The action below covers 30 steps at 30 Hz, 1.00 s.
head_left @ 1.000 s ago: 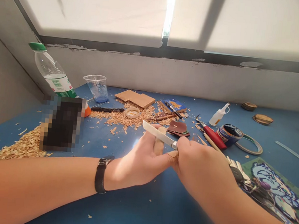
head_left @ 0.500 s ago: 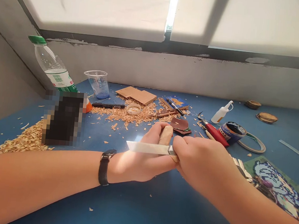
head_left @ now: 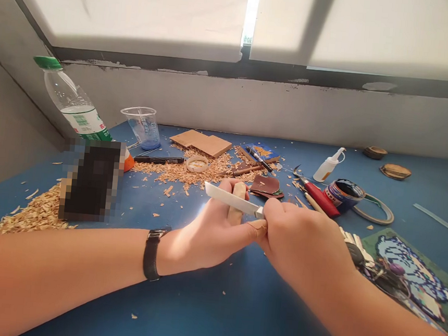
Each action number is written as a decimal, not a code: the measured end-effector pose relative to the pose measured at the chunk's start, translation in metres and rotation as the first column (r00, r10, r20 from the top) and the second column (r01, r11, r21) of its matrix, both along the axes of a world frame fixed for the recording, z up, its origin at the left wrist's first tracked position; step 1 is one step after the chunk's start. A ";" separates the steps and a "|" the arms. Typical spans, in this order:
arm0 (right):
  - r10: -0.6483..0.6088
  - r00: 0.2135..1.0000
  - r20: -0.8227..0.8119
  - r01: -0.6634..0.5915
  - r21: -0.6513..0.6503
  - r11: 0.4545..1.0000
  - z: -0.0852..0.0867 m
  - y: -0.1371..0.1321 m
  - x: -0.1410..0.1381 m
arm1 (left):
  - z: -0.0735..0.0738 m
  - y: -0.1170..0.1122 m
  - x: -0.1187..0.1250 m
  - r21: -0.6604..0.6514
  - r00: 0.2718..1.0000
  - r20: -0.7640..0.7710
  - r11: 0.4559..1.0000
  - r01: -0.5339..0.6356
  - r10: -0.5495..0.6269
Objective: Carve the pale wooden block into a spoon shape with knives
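Note:
My left hand (head_left: 212, 235), with a black watch band (head_left: 152, 256) on its wrist, is closed around a small pale piece of wood (head_left: 237, 203). In my right hand (head_left: 300, 232) is a knife (head_left: 231, 198), its fist wrapped round the handle, which is mostly hidden. The blade points left and slightly up and crosses over the wood. My left thumb reaches to the right, against the right hand near the base of the blade. Whether the edge touches the wood I cannot tell.
Wood shavings (head_left: 32, 211) lie heaped at the left beside a blurred-out dark object (head_left: 93, 182). A bottle (head_left: 73, 97) and a plastic cup (head_left: 141, 129) stand behind. To the right are a red-handled tool (head_left: 321, 199), a jar (head_left: 343, 194), a glue bottle (head_left: 328, 166) and a patterned mat (head_left: 414, 273).
The knife blade has moved up across the wood and tilted, its tip now higher. The right hand has turned slightly, and the whole view has shifted a little.

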State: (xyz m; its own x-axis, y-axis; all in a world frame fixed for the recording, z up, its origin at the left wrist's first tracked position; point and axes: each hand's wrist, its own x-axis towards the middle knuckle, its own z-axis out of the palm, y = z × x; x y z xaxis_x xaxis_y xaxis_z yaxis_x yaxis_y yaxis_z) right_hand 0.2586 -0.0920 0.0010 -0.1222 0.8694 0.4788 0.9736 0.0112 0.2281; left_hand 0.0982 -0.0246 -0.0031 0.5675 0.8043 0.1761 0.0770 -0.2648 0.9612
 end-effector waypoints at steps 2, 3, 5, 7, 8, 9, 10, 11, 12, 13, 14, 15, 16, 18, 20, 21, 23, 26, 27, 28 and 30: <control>0.119 0.992 -0.035 -0.121 -0.072 0.990 0.006 0.002 0.004 | 0.004 0.001 -0.001 0.086 0.997 -0.076 0.996 0.014 -0.007; 0.156 0.987 -0.049 -0.160 -0.108 0.981 0.009 0.003 0.007 | 0.008 0.001 -0.002 0.129 0.993 -0.114 0.991 0.038 -0.023; 0.235 0.970 -0.065 -0.243 -0.176 0.954 0.015 0.003 0.011 | 0.014 0.001 -0.004 0.187 0.982 -0.177 0.977 0.102 -0.069; 0.321 0.943 -0.083 -0.331 -0.203 0.922 0.018 0.002 0.014 | 0.017 -0.001 -0.006 0.167 0.974 -0.176 0.971 0.172 -0.143; 0.364 0.927 -0.094 -0.375 -0.200 0.905 0.018 0.001 0.015 | 0.018 -0.002 -0.006 0.139 0.971 -0.155 0.969 0.203 -0.181; 0.399 0.911 -0.103 -0.412 -0.186 0.892 0.018 0.000 0.016 | 0.018 -0.003 -0.006 0.103 0.968 -0.126 0.967 0.231 -0.218; 0.422 0.900 -0.107 -0.435 -0.165 0.885 0.017 -0.001 0.016 | 0.017 -0.004 -0.006 0.070 0.963 -0.101 0.964 0.256 -0.249; 0.432 0.896 -0.106 -0.444 -0.138 0.886 0.015 -0.002 0.017 | 0.017 -0.005 -0.006 0.046 0.957 -0.089 0.959 0.281 -0.276; 0.432 0.896 -0.100 -0.441 -0.113 0.890 0.014 -0.003 0.017 | 0.016 -0.005 -0.006 0.027 0.951 -0.089 0.954 0.298 -0.295; 0.427 0.900 -0.092 -0.435 -0.090 0.896 0.013 -0.003 0.017 | 0.016 -0.006 -0.006 0.012 0.948 -0.089 0.952 0.307 -0.305; 0.420 0.903 -0.083 -0.426 -0.070 0.902 0.011 -0.003 0.017 | 0.016 -0.006 -0.007 0.000 0.946 -0.084 0.949 0.314 -0.313; 0.413 0.908 -0.077 -0.417 -0.053 0.907 0.010 -0.003 0.016 | 0.016 -0.006 -0.007 -0.005 0.947 -0.077 0.950 0.314 -0.313; 0.408 0.910 -0.071 -0.411 -0.038 0.911 0.009 -0.003 0.016 | 0.016 -0.006 -0.007 0.000 0.949 -0.074 0.952 0.307 -0.306; 0.402 0.914 -0.052 -0.402 0.000 0.916 0.007 -0.002 0.015 | 0.015 -0.006 -0.007 0.032 0.957 -0.075 0.959 0.282 -0.279; 0.394 0.919 -0.023 -0.393 0.044 0.918 0.005 0.000 0.014 | 0.013 -0.004 -0.007 0.084 0.963 -0.071 0.960 0.266 -0.260; 0.394 0.919 -0.007 -0.392 0.067 0.917 0.004 0.002 0.013 | 0.012 -0.004 -0.007 0.110 0.964 -0.066 0.958 0.265 -0.259; 0.387 0.922 0.015 -0.387 0.093 0.917 0.002 0.004 0.012 | 0.011 -0.002 -0.006 0.146 0.963 -0.048 0.952 0.270 -0.265; 0.326 0.945 0.024 -0.327 0.117 0.938 -0.004 0.006 0.010 | 0.013 -0.001 -0.005 0.178 0.966 -0.085 0.950 0.257 -0.246; 0.300 0.953 0.026 -0.301 0.124 0.945 -0.006 0.006 0.009 | 0.015 -0.001 -0.005 0.190 0.967 -0.101 0.949 0.251 -0.236; 0.273 0.962 0.027 -0.274 0.136 0.952 -0.008 0.006 0.008 | 0.017 -0.001 -0.005 0.205 0.966 -0.116 0.946 0.250 -0.230; 0.230 0.973 0.030 -0.232 0.157 0.960 -0.010 0.004 0.006 | 0.020 -0.001 -0.006 0.219 0.965 -0.136 0.943 0.250 -0.225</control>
